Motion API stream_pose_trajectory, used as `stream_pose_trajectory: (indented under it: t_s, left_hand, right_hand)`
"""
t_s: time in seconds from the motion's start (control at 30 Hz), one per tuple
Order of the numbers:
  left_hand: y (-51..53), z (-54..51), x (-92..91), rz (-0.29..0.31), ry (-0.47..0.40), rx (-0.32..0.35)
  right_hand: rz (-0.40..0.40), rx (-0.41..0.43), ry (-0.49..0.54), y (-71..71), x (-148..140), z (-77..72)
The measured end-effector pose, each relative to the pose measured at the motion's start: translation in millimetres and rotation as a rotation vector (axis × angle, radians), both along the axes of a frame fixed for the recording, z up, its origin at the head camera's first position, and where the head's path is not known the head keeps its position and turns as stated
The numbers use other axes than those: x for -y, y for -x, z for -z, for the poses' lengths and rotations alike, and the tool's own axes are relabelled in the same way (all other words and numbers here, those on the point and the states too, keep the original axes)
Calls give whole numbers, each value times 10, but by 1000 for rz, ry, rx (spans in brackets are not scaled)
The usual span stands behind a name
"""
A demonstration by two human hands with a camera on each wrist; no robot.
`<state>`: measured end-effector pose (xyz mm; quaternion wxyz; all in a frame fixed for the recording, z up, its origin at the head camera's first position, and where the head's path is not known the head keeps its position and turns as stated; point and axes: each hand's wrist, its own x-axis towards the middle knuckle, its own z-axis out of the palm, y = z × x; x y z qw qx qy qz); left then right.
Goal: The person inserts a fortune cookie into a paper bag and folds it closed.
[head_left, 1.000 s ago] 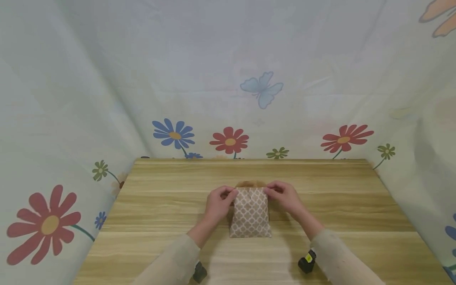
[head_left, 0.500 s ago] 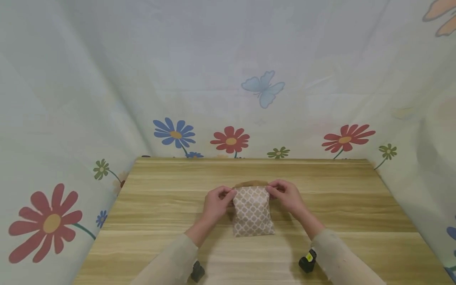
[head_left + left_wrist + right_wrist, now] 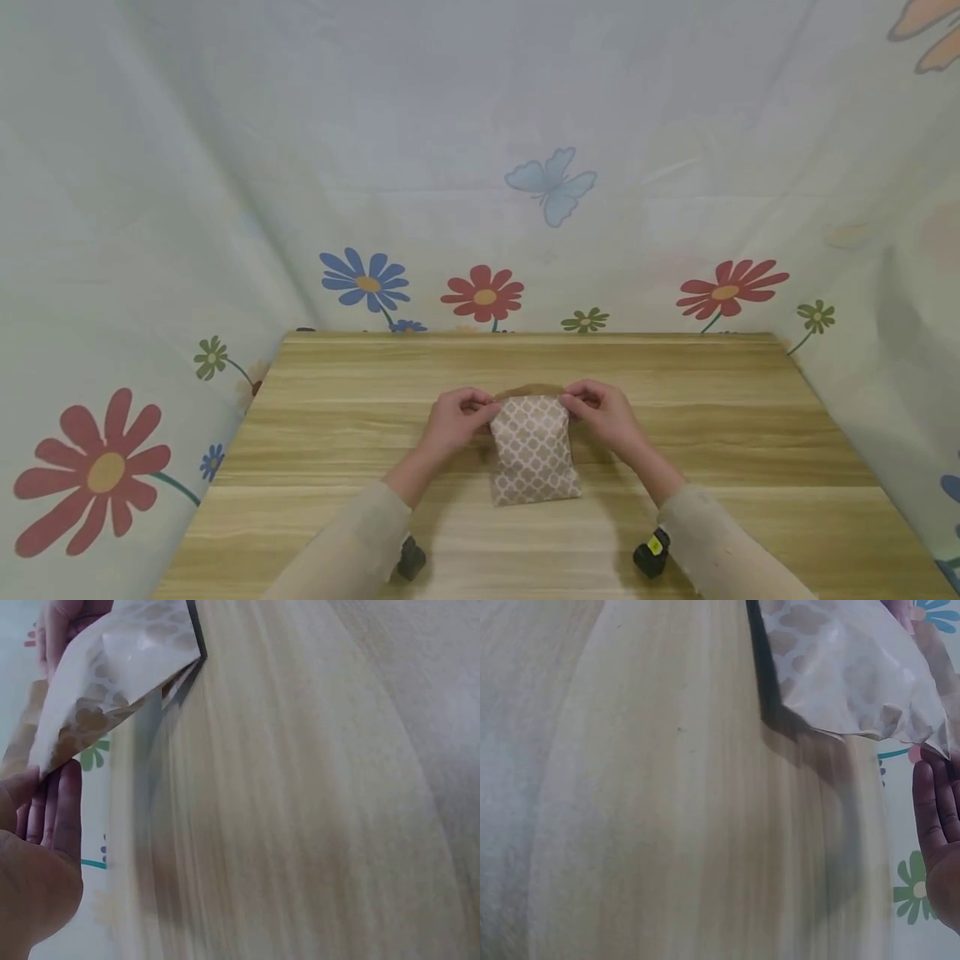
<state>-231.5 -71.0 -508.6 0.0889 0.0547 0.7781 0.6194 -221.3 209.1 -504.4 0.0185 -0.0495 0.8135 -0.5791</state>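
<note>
A small paper bag [image 3: 532,450], beige with a white lattice pattern, hangs between both hands at the middle of the table. A plain brown strip [image 3: 531,389] shows along its top edge. My left hand [image 3: 459,417] pinches the top left corner between thumb and fingers. At the opposite corner, my right hand [image 3: 603,412] pinches the bag the same way. In the left wrist view the bag [image 3: 112,671] bulges, and its lower end is at the tabletop. What the bag contains, if anything, is hidden.
The wood-grain table [image 3: 345,367] reaches back to a pale curtain [image 3: 420,125] printed with flowers and butterflies. A black device [image 3: 651,553] with a yellow label sits by the right sleeve, and another black device [image 3: 409,558] by the left sleeve.
The bag's lower end has shifted slightly to the right, and more of the brown strip shows evenly along the top. Both hands keep their pinch on the corners.
</note>
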Motion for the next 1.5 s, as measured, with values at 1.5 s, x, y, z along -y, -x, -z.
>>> stream_pose_trajectory:
  t_s: [1.5]
  left_hand:
    - [13,57,49,-14,-147,2]
  right_hand:
    - [0,7,59,0,9,82]
